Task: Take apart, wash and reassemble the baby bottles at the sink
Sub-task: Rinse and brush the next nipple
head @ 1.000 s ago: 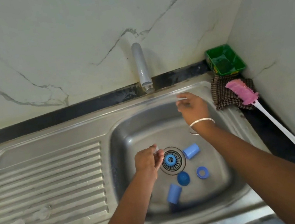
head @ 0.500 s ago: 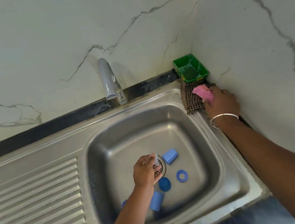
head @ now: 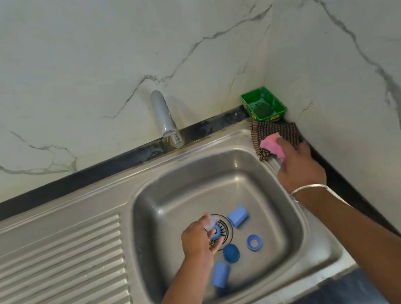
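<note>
Left hand [head: 196, 238] pinched a clear teat [head: 210, 223] over the drain [head: 222, 231]; right hand [head: 300, 169] gripped the pink brush [head: 272, 146] at the sink [head: 318, 246] rim's corner.

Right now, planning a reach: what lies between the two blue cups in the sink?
In the head view, between the upper blue cup and the lower blue cup lies a round dark-blue cap.

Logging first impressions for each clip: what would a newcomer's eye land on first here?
Probably the bright blue plastic bottle parts scattered around the drain of the stainless steel sink basin, where the left hand pinches a small clear piece. Next, the right hand at the sink's far right corner, gripping the pink-headed bottle brush over a brown checked cloth, beside a green plastic tray.
</note>
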`<state>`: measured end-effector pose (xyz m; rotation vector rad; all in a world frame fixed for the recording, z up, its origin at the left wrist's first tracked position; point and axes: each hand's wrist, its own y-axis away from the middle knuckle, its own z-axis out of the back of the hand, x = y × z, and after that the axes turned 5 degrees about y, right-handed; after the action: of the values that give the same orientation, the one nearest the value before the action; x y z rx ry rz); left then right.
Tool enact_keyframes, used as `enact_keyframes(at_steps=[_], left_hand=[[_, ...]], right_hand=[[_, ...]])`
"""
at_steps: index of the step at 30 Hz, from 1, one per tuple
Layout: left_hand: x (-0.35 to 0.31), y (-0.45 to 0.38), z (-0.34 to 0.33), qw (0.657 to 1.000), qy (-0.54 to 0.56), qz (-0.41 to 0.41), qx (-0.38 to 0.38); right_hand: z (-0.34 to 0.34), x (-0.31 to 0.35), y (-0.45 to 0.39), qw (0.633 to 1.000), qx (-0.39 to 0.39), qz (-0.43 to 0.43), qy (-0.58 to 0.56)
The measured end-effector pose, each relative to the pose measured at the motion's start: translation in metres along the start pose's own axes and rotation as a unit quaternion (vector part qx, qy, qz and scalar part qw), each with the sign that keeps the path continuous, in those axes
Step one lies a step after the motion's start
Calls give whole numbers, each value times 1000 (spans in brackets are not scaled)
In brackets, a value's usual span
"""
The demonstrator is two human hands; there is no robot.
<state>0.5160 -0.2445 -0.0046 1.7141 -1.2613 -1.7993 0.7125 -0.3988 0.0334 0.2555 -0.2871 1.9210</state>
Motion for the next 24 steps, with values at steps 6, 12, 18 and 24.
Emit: enact_keyframes(at_steps=[6,12,18,24], left_hand=[[-6,8,13,997,60,37,27],[-8,21,31,995,25,-44,84],[-10,30,50,989,57,-91,98],[-21,33,49,982,160,-72,74]], right_hand=[[-5,42,59,990,93,107,4],[-22,83,105,944,214,172,-181],[-15,104,112,936,192,205,-213],[-16,113,125,934,184,260,-162]])
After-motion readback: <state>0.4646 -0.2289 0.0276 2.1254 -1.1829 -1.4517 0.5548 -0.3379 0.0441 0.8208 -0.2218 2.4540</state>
